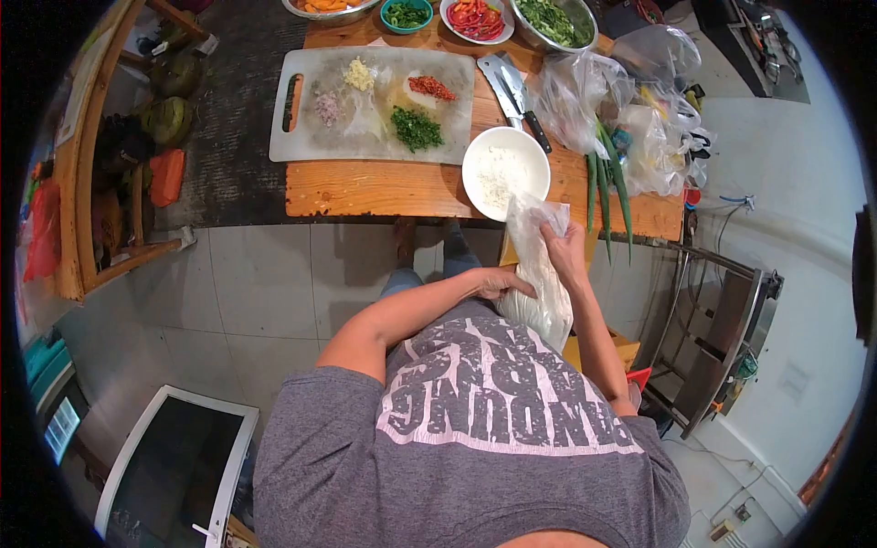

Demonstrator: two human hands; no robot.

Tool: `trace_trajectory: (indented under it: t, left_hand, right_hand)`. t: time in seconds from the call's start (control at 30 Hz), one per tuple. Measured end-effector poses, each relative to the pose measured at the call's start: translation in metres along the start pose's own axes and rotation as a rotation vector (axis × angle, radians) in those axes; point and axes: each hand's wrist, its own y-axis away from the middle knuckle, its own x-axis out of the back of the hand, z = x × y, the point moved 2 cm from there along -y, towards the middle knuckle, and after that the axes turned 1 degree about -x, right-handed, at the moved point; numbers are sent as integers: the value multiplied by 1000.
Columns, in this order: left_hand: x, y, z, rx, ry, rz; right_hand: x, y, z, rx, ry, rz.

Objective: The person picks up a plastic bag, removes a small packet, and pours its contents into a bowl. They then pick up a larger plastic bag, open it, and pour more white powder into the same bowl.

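Note:
My right hand (565,245) pinches the upper part of a clear plastic bag of white powder (545,297). Lower down, my left hand (504,284) is wrapped against the bag's side. The bag's mouth reaches over the near rim of a white bowl (477,190) with a handle, which stands near the table edge. White powder (501,172) lies in the bowl. Just beyond it, a cleaver (499,89) and a black-handled knife (535,131) lie side by side.
A cutting board (301,137) bears small piles of chopped ingredients, including green herbs (417,129). Bowls of cut vegetables line the far side, one with red slices (477,18). Plastic bags (585,96) and long green stalks (614,183) occupy the right of the wooden table (384,190).

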Motion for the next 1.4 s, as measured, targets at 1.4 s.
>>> trace_trajectory:
  t: [1.4]
  left_hand:
    - [-20, 14, 38, -97, -316, -36]
  right_hand:
    - [41, 65, -54, 138, -132, 134]
